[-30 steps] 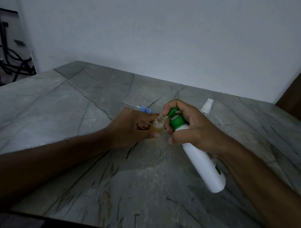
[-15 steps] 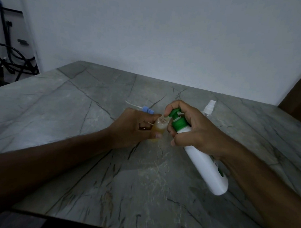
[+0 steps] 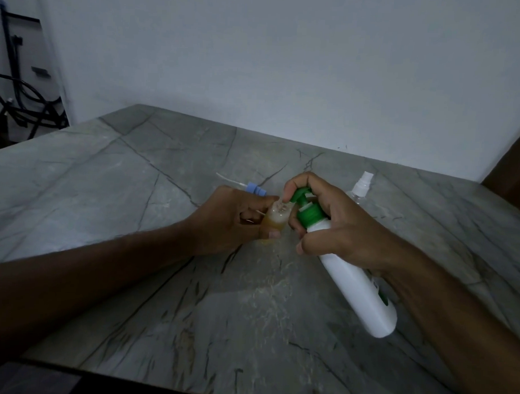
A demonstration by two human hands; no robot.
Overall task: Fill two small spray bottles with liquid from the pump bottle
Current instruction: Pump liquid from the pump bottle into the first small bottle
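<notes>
Head view puts both your hands over the middle of the grey veined stone table (image 3: 111,191), close together. Your left hand (image 3: 231,222) is closed around a small clear bottle (image 3: 277,216), fingers wrapped behind it and the thumb pressed across its lower front; the bottle stands roughly upright with its mouth uncovered, and amber liquid topped with pale foam sits inside it. Your right hand (image 3: 343,226) is closed around the neck of the white pump bottle (image 3: 359,285), which is tilted steeply, its base raised toward you and to the right, its green pump head (image 3: 304,205) pointing up and left. Your right index finger lies curled over the top of the pump, and the nozzle tip meets the small bottle's open mouth.

Behind your left hand, a blue spray cap (image 3: 50,181) with its thin white dip tube lies on the table, partly hidden by your knuckles. Behind your right hand stands a second clear spray bottle (image 3: 360,188) with a white spray top fitted; the light is dim, so you probably cannot judge how much it contains. A white wall runs along the far edge of the table, and dark cables hang at the far left.
</notes>
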